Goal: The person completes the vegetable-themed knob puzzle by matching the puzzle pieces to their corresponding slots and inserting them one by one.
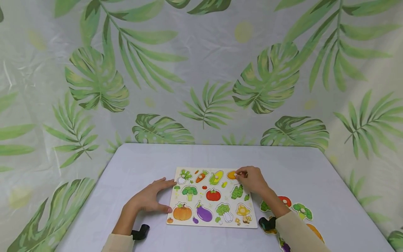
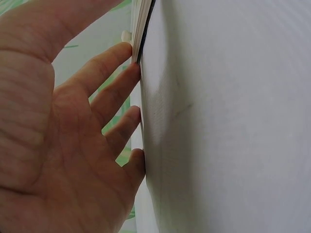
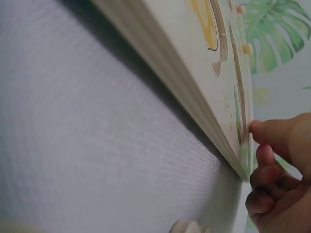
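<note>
A white wooden vegetable puzzle board [image 1: 225,194] lies flat on the table. Along its top row sit a radish piece [image 1: 182,180], a carrot piece [image 1: 201,177] and a corn piece [image 1: 216,177]. At the top right corner my right hand [image 1: 253,179] pinches the small knob of an orange puzzle piece [image 1: 231,175], which lies over its spot; whether it sits flush I cannot tell. My left hand [image 1: 149,196], fingers spread, touches the board's left edge with thumb and fingertips. In the left wrist view, those fingers [image 2: 114,87] reach the board's edge.
Right of the board, partly under the right forearm, lie several loose pieces: a broccoli piece [image 1: 303,211], a red piece [image 1: 284,201], an orange piece [image 1: 315,231] and an eggplant piece [image 1: 284,245]. A leaf-print curtain [image 1: 207,70] hangs behind the white table [image 1: 151,157].
</note>
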`<state>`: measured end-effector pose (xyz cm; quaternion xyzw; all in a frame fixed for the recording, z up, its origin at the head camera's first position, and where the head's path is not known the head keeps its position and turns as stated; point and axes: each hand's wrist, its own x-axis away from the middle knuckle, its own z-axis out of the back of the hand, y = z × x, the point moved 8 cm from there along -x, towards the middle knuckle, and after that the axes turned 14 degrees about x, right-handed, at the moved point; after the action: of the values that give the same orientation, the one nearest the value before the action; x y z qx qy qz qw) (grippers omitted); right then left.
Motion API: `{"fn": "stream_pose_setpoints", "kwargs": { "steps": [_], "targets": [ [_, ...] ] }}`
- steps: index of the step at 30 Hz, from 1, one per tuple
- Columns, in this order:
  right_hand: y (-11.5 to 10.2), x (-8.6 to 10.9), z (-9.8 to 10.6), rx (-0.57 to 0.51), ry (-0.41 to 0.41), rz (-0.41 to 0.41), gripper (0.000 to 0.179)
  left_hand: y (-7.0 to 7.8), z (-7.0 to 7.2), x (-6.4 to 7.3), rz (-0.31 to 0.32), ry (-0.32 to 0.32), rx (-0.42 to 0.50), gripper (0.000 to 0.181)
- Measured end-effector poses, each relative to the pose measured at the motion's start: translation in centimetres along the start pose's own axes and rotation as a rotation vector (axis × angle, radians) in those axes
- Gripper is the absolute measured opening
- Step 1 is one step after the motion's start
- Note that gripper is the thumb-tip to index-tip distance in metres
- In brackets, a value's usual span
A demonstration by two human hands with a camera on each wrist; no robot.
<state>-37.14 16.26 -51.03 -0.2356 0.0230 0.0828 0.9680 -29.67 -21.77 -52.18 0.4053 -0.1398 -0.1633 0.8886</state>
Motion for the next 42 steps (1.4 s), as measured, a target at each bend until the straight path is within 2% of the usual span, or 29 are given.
{"fn": "stream_pose_setpoints", "kwargs": {
  "steps": [7, 16, 23, 33, 42],
  "targets": [
    [0.0, 0.2, 0.2, -0.008, -0.022, -0.019, 0.020, 0.3, 0.0, 0.0, -0.002, -0.001, 0.002, 0.095],
    [-0.5, 0.4, 1.0, 0.000, -0.037, 0.042, 0.020, 0.3, 0.0, -0.1, -0.002, 0.008, -0.001, 0.094],
    [-0.6, 0.6, 2.2, 0.004, -0.009, 0.076, 0.022, 0.3, 0.0, -0.2, -0.002, 0.015, -0.018, 0.093],
    [0.4, 2.6, 4.8, 0.062, 0.067, 0.134, 0.017, 0.2, -0.2, -0.3, -0.012, -0.005, -0.008, 0.095],
    [2.5, 4.7, 6.6, 0.098, 0.081, 0.096, 0.016, 0.1, 0.0, 0.1, 0.003, 0.003, -0.011, 0.099]
  ]
}}
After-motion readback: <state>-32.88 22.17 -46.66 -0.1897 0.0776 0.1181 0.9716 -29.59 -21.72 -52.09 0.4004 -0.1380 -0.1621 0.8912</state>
